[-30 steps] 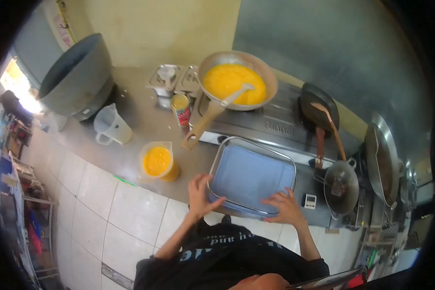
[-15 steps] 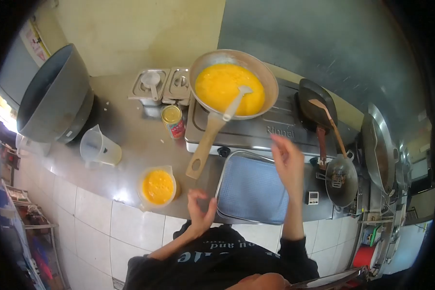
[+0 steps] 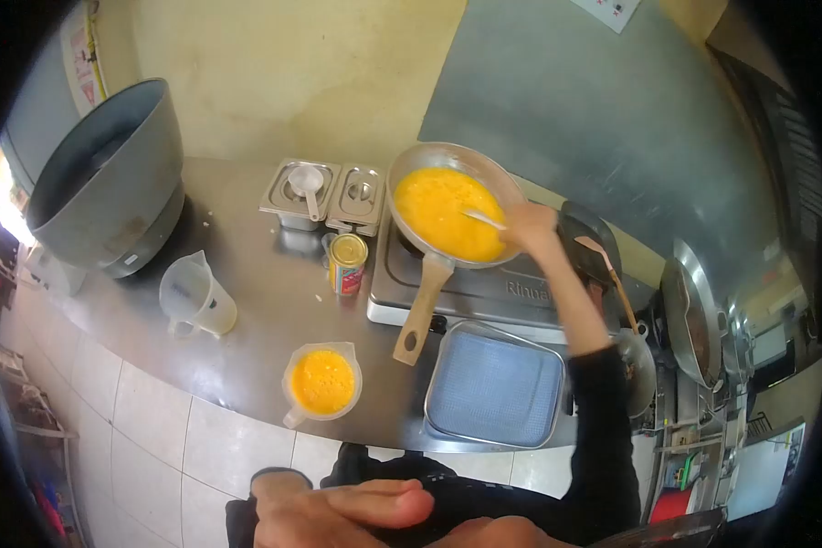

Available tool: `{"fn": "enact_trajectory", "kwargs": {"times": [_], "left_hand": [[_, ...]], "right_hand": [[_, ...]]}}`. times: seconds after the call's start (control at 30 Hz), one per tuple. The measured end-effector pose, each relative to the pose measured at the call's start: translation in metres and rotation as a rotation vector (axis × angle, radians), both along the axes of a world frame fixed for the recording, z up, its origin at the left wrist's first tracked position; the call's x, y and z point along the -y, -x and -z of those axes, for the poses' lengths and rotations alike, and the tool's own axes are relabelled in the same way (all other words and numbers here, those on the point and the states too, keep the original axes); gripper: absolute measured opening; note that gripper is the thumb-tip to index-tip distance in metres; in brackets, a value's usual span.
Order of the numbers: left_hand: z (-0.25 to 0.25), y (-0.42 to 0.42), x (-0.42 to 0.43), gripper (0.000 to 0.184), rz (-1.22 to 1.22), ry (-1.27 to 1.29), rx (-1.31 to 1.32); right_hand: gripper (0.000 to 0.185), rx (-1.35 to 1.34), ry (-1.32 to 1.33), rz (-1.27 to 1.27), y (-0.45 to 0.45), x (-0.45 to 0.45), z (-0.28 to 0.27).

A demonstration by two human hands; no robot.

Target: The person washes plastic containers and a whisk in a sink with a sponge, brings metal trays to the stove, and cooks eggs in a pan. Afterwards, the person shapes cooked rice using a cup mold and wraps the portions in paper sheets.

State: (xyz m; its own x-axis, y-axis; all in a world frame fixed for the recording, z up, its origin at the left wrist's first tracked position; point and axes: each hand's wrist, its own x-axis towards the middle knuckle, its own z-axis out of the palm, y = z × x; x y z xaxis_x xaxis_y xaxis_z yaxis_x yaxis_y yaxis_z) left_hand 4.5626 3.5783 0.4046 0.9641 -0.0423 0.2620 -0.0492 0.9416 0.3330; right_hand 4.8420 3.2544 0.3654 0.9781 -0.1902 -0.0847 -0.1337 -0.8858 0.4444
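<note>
My right hand is closed around the handle of a pale spatula at the right rim of the frying pan. The spatula's head dips into yellow liquid that looks like beaten egg. The pan sits on a Rinnai gas stove, its beige handle pointing toward me. Close to the camera at the bottom is my left hand, fingers stretched out and holding nothing I can see. Beyond it on the counter stands a measuring jug with more of the yellow liquid.
A blue-lined metal tray lies before the stove. To the left are a can, lidded steel containers with a white scoop, another jug and a big grey pot. A wooden spatula and pans stand right.
My right hand has moved up to the pan and taken hold of the spatula, whose handle now points right. My left hand has come back toward the camera. The view has shifted.
</note>
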Motion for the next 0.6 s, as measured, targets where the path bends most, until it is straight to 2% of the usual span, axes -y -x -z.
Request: {"fn": "enact_trajectory", "kwargs": {"times": [0.03, 0.07, 0.13, 0.2, 0.23, 0.3, 0.33, 0.4, 0.47, 0.53, 0.6], "left_hand": [[-0.002, -0.012, -0.003, 0.029, -0.085, 0.060, 0.012], [0.010, -0.033, -0.008, 0.026, -0.064, -0.121, 0.289], [0.024, -0.066, -0.001, 0.041, -0.123, -0.466, 0.510], [0.035, -0.096, 0.013, 0.052, -0.196, -0.886, 0.456], [0.052, -0.110, 0.018, 0.059, -0.187, -1.147, 0.453], [0.103, -0.123, 0.049, 0.056, -0.168, -1.295, 0.258], [0.137, -0.129, 0.068, 0.053, -0.183, -1.263, 0.205], [0.162, -0.138, 0.083, 0.051, -0.198, -1.222, 0.148], [0.162, -0.149, 0.083, 0.043, 0.751, -0.352, -0.349], [0.156, -0.146, 0.088, 0.041, 0.728, -0.365, -0.390], [0.150, -0.143, 0.091, 0.040, 0.701, -0.379, -0.430]], "right_hand": [[0.031, 0.032, 0.025, 0.040, 0.006, 0.004, -0.014], [0.027, 0.040, 0.036, 0.004, 0.014, 0.012, -0.029], [0.024, 0.052, 0.052, -0.030, 0.035, 0.013, -0.057], [0.019, 0.000, -0.017, -0.229, 0.058, 0.005, -0.081], [0.019, 0.004, -0.012, -0.229, 0.061, 0.003, -0.080], [0.019, -0.167, 0.014, -0.341, 0.064, -0.006, -0.073], [0.019, -0.164, 0.002, -0.423, 0.064, -0.009, -0.062], [0.018, -0.133, -0.007, -0.439, 0.066, -0.024, -0.047], [0.017, -0.108, -0.018, -0.454, 0.059, -0.037, -0.032], [0.016, 0.037, -0.046, -0.573, 0.046, -0.045, -0.013], [0.015, 0.074, -0.065, -0.551, 0.021, -0.050, 0.004]]}}
